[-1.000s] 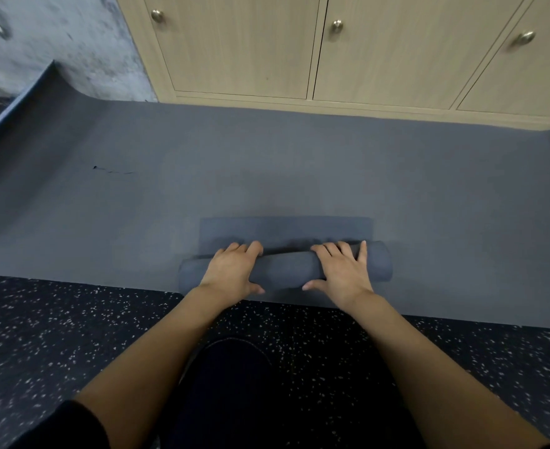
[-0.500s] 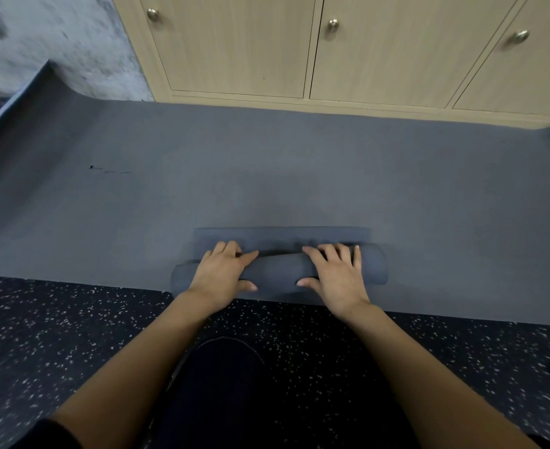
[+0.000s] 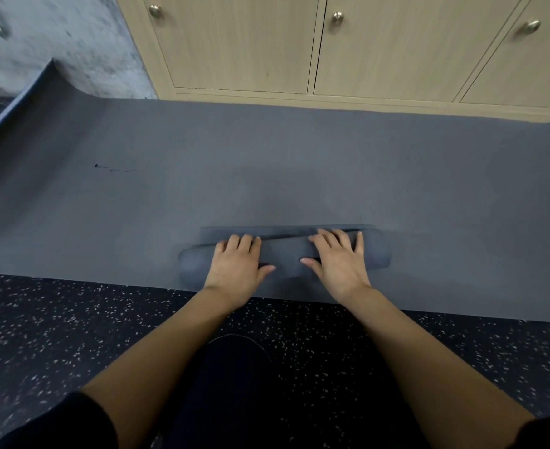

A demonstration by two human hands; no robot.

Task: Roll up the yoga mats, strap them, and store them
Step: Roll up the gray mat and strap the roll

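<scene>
My bare left hand (image 3: pixel 236 265) and bare right hand (image 3: pixel 340 264) lie palm down, side by side, fingers stretched forward, thumbs pointing toward each other. My left forearm (image 3: pixel 169 351) and right forearm (image 3: pixel 413 351) reach straight out.

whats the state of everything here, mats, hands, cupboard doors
small mat, almost fully rolled, a short flap lies flat beyond the roll
large mat, spread flat, left end curved upward
left hand, pressing on top of the roll, fingers straight
right hand, pressing on top of the roll, fingers straight
cupboard doors, all shut
</scene>
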